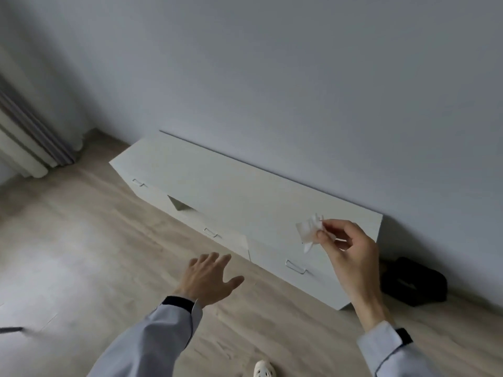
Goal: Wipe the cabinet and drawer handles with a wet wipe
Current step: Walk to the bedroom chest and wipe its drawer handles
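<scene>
1. Right hand (345, 246): lifted over the cabinet (217, 186) near its right end, wrist bent, thumb and forefinger pinching one crumpled white wipe (310, 231), other fingers loosely curled.
2. Left hand (211, 278): held out low in front of the cabinet, above the floor (81, 254), palm down, fingers straight and spread, holding nothing.
3. One low white cabinet against the wall; three metal handles on its front: left handle (138, 183), middle handle (211, 233), right handle (296, 267), the last below the wipe.
4. One black object (413, 281) on the floor at the cabinet's right end.
</scene>
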A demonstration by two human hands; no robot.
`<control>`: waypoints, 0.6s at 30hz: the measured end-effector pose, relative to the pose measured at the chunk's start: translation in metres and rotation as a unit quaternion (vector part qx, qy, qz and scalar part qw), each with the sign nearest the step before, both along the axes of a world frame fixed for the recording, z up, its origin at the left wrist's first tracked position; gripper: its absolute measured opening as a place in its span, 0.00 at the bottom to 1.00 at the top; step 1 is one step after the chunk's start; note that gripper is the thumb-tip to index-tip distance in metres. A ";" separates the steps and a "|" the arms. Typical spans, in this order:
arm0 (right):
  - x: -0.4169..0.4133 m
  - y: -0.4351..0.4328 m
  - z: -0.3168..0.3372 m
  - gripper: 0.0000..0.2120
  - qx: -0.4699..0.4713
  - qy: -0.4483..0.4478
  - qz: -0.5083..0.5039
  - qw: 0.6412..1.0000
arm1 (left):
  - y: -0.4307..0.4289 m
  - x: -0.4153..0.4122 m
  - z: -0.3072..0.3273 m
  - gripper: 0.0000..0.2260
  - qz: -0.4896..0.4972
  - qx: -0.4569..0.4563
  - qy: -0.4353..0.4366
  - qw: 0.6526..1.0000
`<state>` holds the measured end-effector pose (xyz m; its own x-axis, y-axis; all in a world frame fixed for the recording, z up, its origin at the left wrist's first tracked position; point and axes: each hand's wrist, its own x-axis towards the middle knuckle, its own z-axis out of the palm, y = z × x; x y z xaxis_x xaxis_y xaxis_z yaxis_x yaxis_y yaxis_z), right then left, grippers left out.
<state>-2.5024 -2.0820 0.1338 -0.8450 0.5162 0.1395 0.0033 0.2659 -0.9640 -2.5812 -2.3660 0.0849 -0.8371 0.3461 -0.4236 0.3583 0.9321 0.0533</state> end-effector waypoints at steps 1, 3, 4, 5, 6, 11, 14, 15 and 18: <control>-0.007 -0.001 -0.006 0.09 -0.001 -0.006 -0.018 1.000 | 0.001 -0.014 -0.007 0.36 -0.016 -0.002 -0.004 1.000; -0.018 -0.003 -0.018 0.10 -0.003 -0.017 -0.053 0.998 | 0.007 -0.040 -0.017 0.44 -0.049 0.001 -0.013 0.999; -0.022 -0.005 -0.025 0.10 -0.005 -0.025 -0.072 0.997 | 0.010 -0.053 -0.023 0.48 -0.065 0.001 -0.020 0.998; -0.026 -0.006 -0.032 0.11 -0.008 -0.031 -0.092 0.995 | 0.013 -0.065 -0.030 0.50 -0.082 -0.001 -0.028 0.996; -0.030 -0.008 -0.039 0.12 -0.011 -0.036 -0.113 0.993 | 0.017 -0.077 -0.037 0.50 -0.100 -0.003 -0.033 0.994; -0.042 -0.030 -0.075 0.12 -0.013 -0.065 -0.213 0.975 | 0.034 -0.139 -0.080 0.50 -0.197 -0.003 -0.045 0.979; -0.047 -0.045 -0.108 0.11 -0.005 -0.085 -0.263 0.961 | 0.044 -0.170 -0.112 0.50 -0.254 0.003 -0.055 0.966; -0.050 -0.050 -0.122 0.12 -0.002 -0.085 -0.278 0.957 | 0.048 -0.180 -0.125 0.50 -0.270 0.005 -0.052 0.961; -0.061 -0.060 -0.172 0.12 -0.002 -0.088 -0.312 0.946 | 0.059 -0.207 -0.173 0.50 -0.310 0.011 -0.041 0.950</control>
